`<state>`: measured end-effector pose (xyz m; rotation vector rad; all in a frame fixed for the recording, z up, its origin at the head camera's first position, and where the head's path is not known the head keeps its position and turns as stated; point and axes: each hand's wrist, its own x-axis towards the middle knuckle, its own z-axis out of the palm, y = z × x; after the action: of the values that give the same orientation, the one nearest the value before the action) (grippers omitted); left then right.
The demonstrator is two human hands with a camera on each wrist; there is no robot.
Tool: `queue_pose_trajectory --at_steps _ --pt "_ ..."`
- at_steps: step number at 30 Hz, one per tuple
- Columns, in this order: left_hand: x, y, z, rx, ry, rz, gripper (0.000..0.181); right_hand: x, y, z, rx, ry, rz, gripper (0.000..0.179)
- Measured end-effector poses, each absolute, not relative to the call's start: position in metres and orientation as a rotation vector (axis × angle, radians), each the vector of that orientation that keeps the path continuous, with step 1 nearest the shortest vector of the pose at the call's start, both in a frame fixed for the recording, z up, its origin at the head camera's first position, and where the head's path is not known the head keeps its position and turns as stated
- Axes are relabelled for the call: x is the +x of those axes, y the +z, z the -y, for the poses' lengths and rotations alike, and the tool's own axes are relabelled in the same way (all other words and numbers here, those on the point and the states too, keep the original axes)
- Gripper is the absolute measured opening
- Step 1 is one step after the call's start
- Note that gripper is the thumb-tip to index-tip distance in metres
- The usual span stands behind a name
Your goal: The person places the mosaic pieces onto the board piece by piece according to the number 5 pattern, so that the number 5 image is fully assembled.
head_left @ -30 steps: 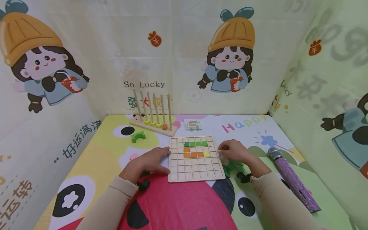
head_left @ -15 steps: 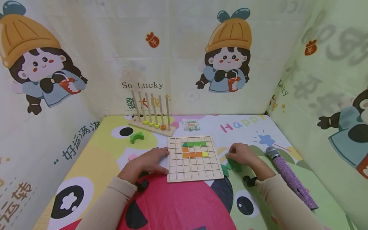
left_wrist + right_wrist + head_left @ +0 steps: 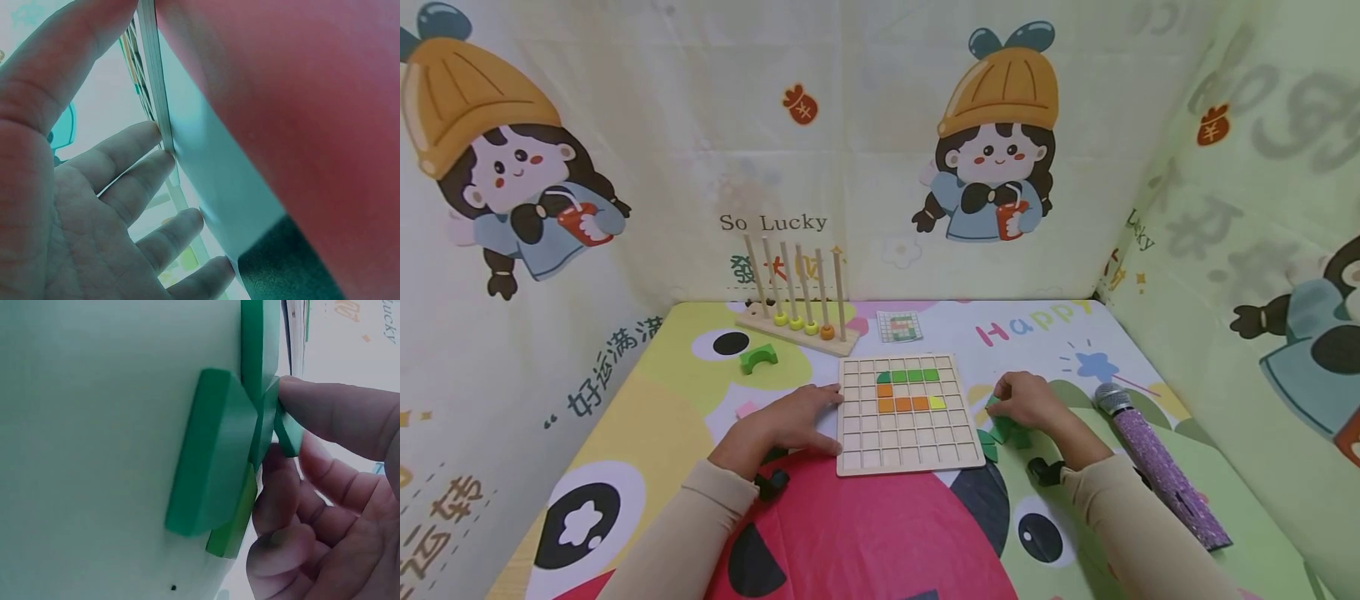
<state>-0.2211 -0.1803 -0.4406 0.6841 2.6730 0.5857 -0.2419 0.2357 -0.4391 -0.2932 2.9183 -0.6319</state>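
Note:
A square wooden grid board (image 3: pixel 910 455) lies on the table before me. Its cells hold a row of green tiles (image 3: pixel 913 376), some orange tiles (image 3: pixel 904 404) and one yellow tile (image 3: pixel 937 402). My left hand (image 3: pixel 784 421) rests at the board's left edge, thumb and fingers spread, fingertips touching the side in the left wrist view. To the right of the board, my right hand (image 3: pixel 1028 402) is over a small heap of green wooden blocks (image 3: pixel 1011 433). In the right wrist view its thumb and index finger pinch a small green block (image 3: pixel 289 434), while larger blocks (image 3: pixel 212 456) lie close by.
A wooden peg rack (image 3: pixel 801 331) with yellow and orange beads stands at the back left. Near it are a green arch block (image 3: pixel 759 358) and a printed pattern card (image 3: pixel 900 327). A purple glittery microphone (image 3: pixel 1165 467) lies to the right, beside my forearm.
My right hand has moved from the board's right edge out to the green blocks and now pinches one. My left hand stays at the board, whose tiles look the same.

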Motion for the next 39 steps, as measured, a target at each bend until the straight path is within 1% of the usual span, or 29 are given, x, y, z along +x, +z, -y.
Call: queue_pose_trajectory --at_steps 6,14,21,29,39 --pt "-0.221 -0.440 0.180 0.679 0.599 -2.671 0.087 -0.241 -0.437 -0.234 -0.359 -0.735 -2.898 0.018" --pt "-0.219 -0.440 0.179 0.685 0.598 -2.671 0.085 -0.240 -0.433 -0.224 -0.354 -0.821 -2.839 0.019" --pt "-0.218 -0.440 0.180 0.695 0.607 -2.671 0.085 -0.236 -0.433 -0.203 -0.448 -0.913 -2.761 0.016" --pt "-0.220 -0.440 0.179 0.710 0.599 -2.676 0.085 -0.236 -0.436 -0.180 -0.572 -0.913 -2.706 0.011" --pt "-0.220 -0.439 0.179 0.706 0.610 -2.672 0.085 -0.236 -0.437 -0.166 -0.569 -0.867 -2.709 0.008"
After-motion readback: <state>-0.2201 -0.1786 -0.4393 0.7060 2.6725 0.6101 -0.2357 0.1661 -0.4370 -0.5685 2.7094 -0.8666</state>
